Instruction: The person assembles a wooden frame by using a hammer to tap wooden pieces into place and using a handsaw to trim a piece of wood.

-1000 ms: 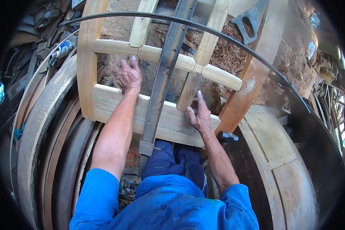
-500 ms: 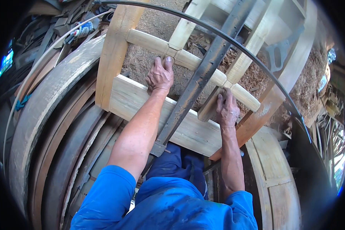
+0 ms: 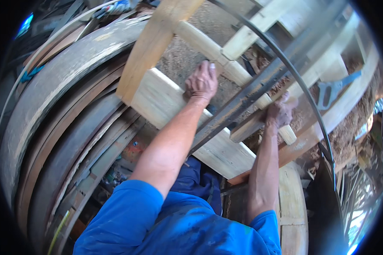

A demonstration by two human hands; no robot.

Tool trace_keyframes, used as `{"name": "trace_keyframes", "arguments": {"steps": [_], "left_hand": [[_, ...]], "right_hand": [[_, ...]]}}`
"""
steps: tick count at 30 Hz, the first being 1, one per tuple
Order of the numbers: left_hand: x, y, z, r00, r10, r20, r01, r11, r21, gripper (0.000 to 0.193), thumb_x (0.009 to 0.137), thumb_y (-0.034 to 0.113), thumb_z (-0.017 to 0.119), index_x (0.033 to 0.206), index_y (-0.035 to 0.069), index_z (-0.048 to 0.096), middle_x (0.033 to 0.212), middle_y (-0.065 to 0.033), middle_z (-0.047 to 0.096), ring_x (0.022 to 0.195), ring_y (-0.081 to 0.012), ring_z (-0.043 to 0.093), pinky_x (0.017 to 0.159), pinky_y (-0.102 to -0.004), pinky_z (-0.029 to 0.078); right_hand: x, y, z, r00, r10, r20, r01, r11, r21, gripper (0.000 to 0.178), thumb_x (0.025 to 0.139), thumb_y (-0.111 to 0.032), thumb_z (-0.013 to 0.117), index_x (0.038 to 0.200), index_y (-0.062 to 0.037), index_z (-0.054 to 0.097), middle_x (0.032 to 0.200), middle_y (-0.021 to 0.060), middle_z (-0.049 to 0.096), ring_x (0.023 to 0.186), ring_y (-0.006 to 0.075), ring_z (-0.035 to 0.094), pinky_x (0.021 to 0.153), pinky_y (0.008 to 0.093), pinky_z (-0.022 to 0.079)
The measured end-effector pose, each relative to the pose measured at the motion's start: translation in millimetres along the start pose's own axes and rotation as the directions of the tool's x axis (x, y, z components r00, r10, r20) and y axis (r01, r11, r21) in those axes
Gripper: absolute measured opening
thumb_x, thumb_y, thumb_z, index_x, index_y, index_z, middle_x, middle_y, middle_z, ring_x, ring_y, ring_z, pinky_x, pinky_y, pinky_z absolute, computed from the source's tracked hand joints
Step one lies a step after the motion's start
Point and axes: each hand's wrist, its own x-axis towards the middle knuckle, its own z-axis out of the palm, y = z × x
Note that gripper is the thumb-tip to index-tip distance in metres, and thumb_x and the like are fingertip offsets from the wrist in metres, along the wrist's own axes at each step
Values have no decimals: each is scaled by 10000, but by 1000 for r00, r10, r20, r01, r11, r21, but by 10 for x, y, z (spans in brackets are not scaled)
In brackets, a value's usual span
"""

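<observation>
Along the left, thick curved boards (image 3: 68,83) stand beside the person. Just right of them, the wooden frame (image 3: 151,55) spreads ahead of the body; it looks stiff and fairly heavy, with its side post and wide lower board (image 3: 157,95) offering the surest holds. Next comes the left hand (image 3: 202,83), its fingers curled and close together beside the pale crossbar (image 3: 198,39); I cannot tell what, if anything, they grip. A dark metal bar (image 3: 238,109) slants across, probably hard and weighty. Beyond it sits a short block (image 3: 247,127), likely light, rigid and dry enough not to slip, best held around its long faces. At its upper end is the right hand (image 3: 280,112), fingers bent but blurred, so gripping or merely pressing is unclear. Farther right, a handsaw (image 3: 330,93) lies near the frame's other post (image 3: 300,146).
</observation>
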Motion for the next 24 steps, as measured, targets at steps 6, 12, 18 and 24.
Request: {"name": "trace_keyframes", "arguments": {"steps": [6,12,18,24], "left_hand": [[15,12,-10,1000,24,-16,-24,1000,15,315,1001,418,448,1023,123,555,970,-165,669,867,-406,673,750,-550,516],[18,-75,42,997,47,-58,-47,999,-3,298,978,421,494,993,130,555,928,-150,658,850,-374,669,718,-535,517],[-11,-119,70,999,36,-34,-38,999,-39,313,959,428,529,1004,119,557,936,-147,647,852,-359,664,719,-527,512],[-17,-102,63,995,67,-73,-72,996,-57,325,952,432,539,1012,113,552,938,-157,645,843,-375,663,724,-524,509]], "right_hand": [[-10,-27,11,995,91,27,-93,994,65,492,1028,-511,344,1262,-105,493,1115,270,624,933,497,653,806,557,503],[-25,-69,-20,999,39,23,-40,997,59,597,1020,-574,307,1240,-35,437,999,326,673,937,521,645,795,569,488],[-95,-211,-106,995,97,27,-99,990,102,675,1003,-610,303,1331,-32,423,1032,327,664,961,519,641,814,586,483],[-58,-177,-49,994,112,-4,-112,990,91,640,998,-616,313,1305,-71,443,1009,319,670,950,515,644,809,590,477]]}}
